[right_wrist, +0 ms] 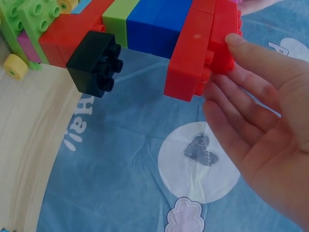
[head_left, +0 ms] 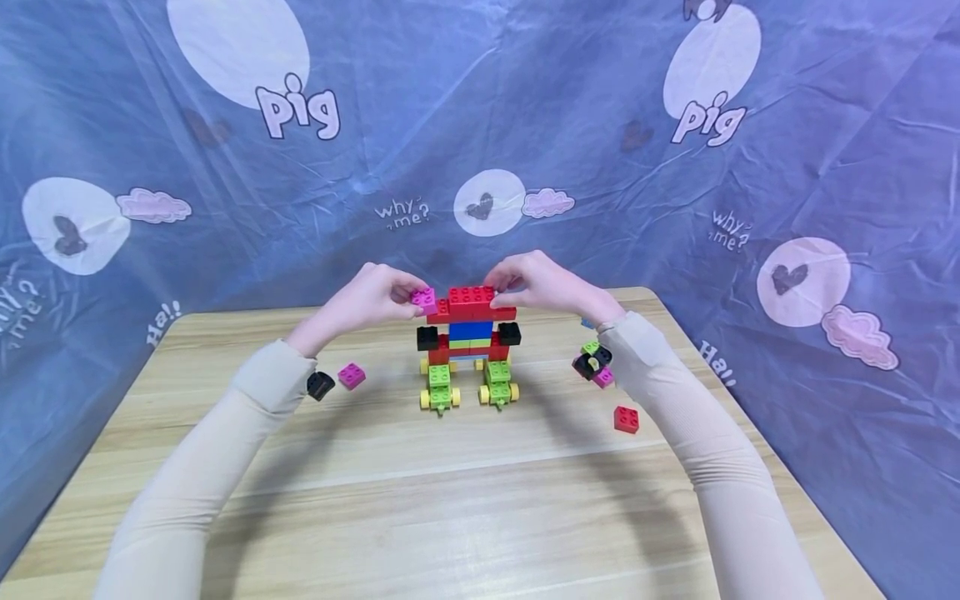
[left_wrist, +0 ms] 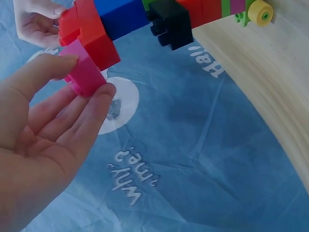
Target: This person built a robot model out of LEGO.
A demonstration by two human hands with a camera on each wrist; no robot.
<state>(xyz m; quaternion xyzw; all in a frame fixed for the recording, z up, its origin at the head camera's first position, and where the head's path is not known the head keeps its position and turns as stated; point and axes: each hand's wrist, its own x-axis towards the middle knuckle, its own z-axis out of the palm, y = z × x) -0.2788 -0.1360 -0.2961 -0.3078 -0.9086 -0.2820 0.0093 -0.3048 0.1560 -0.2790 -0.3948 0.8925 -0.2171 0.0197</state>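
A figure of toy building bricks stands upright on green bases with yellow wheels. Blue and green bricks form its middle, and a black brick juts out on either side. Between thumb and fingers my left hand pinches a pink brick at the left end of the figure's red top. Whether the pink brick is pressed onto the studs, I cannot tell. From the right, my right hand grips the upper red brick, thumb on its near face and fingers behind.
On the wooden table, a black piece and another pink brick lie left of the figure. To the right are a cluster of black, green and pink pieces and a loose red brick. A blue printed cloth hangs behind.
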